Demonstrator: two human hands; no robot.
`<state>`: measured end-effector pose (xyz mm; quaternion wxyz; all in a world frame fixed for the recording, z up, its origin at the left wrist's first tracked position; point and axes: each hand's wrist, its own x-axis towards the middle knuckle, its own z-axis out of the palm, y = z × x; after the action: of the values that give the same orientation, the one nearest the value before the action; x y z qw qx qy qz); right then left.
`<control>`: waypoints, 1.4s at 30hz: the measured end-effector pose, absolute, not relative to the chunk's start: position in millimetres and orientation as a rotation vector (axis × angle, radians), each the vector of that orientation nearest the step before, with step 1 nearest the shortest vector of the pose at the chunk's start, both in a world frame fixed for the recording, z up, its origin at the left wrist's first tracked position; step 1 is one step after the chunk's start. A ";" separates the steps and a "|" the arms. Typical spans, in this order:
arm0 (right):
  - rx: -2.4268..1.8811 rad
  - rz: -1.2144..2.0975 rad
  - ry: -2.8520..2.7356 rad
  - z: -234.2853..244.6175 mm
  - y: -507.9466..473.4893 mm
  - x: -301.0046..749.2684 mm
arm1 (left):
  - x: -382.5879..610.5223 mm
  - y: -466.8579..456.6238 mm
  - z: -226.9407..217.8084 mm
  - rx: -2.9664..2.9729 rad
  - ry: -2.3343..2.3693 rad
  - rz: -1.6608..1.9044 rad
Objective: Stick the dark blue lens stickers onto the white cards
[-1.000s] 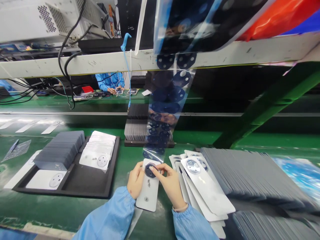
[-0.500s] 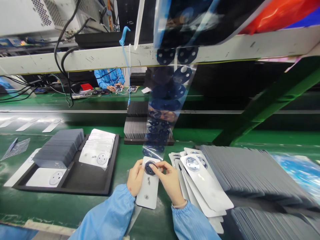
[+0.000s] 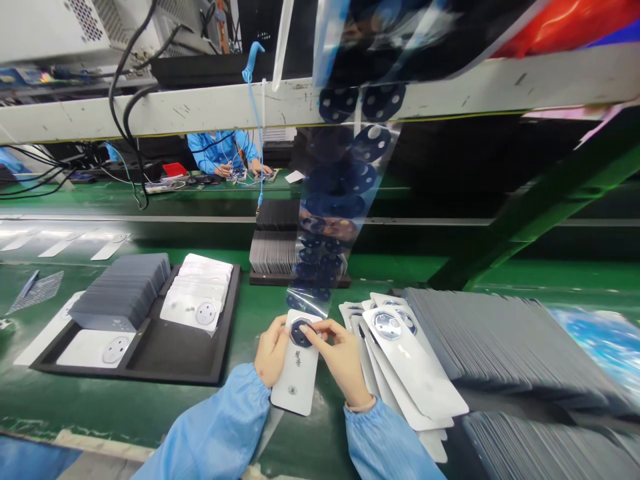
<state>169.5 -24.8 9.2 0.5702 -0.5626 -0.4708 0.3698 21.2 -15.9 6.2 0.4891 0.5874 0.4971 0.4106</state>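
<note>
A white phone back cover (image 3: 293, 383) lies upright before me, with dark print and a small round mark on its face. My left hand (image 3: 271, 353) grips its left edge, thumb near the top. Over the cover's camera area sits a dark round film piece (image 3: 300, 333) with small holes. The fingers of my right hand (image 3: 340, 353) are pinched at the film's right side, one fingertip lying on it. Just above, a clear strip of dark round films (image 3: 330, 207) hangs down to the bench.
On the left a black tray (image 3: 175, 353) holds grey and white covers. Fanned white covers (image 3: 410, 360) lie to the right, beside long rows of grey covers (image 3: 500, 333). A white shelf beam (image 3: 200, 112) crosses above; a person in blue (image 3: 217, 153) works behind.
Both hands stay at the cover, and my right fingers shift only slightly on the dark film. The view has moved a little. Across the bench, the other person's hand has reached to the right.
</note>
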 end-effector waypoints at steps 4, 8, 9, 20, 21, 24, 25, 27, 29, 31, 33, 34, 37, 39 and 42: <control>-1.317 0.874 -1.092 8.9 -25.1 168.6 | 21.5 -16.1 4.5 1.405 1.181 1.006; -1.317 0.890 -1.094 7.2 -25.5 168.9 | 21.8 -16.5 5.6 1.402 1.179 1.005; -1.319 0.893 -1.092 6.8 -25.5 169.1 | 21.8 -16.5 6.0 1.404 1.181 1.001; -1.343 0.885 -1.086 3.8 -25.5 169.0 | 21.6 -17.4 4.2 1.392 1.155 1.000; -1.343 0.888 -1.089 3.6 -25.5 168.8 | 21.7 -17.5 4.5 1.391 1.159 0.999; -1.341 0.897 -1.093 2.7 -25.3 168.5 | 21.9 -17.7 6.0 1.405 1.153 1.008; -1.341 0.900 -1.093 2.4 -25.2 168.5 | 22.0 -17.8 6.4 1.411 1.150 1.012; -1.342 0.905 -1.090 2.2 -25.1 168.3 | 22.2 -18.0 6.5 1.411 1.146 1.011; -1.343 0.899 -1.088 2.6 -25.3 167.8 | 22.3 -18.1 5.7 1.395 1.143 1.006; -1.342 0.875 -1.088 3.3 -26.0 167.2 | 22.4 -18.1 4.3 1.381 1.139 1.003; -1.337 0.835 -1.099 3.5 -27.2 166.7 | 22.6 -17.9 3.1 1.370 1.142 1.002; -1.334 0.812 -1.107 3.3 -27.8 166.5 | 22.7 -17.8 2.7 1.367 1.145 1.002; -1.327 0.746 -1.136 1.4 -28.3 166.0 | 22.5 -17.4 2.7 1.368 1.144 1.007; -1.324 0.708 -1.155 0.4 -27.5 164.9 | 22.1 -17.1 3.1 1.376 1.139 1.007; -1.329 0.634 -1.190 2.0 -26.6 161.3 | 21.9 -17.1 3.1 1.365 1.121 0.980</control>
<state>161.3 -26.6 2.0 0.5845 -0.5696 -0.5100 0.2716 21.9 -17.1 3.1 0.5321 0.5722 0.4699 0.4107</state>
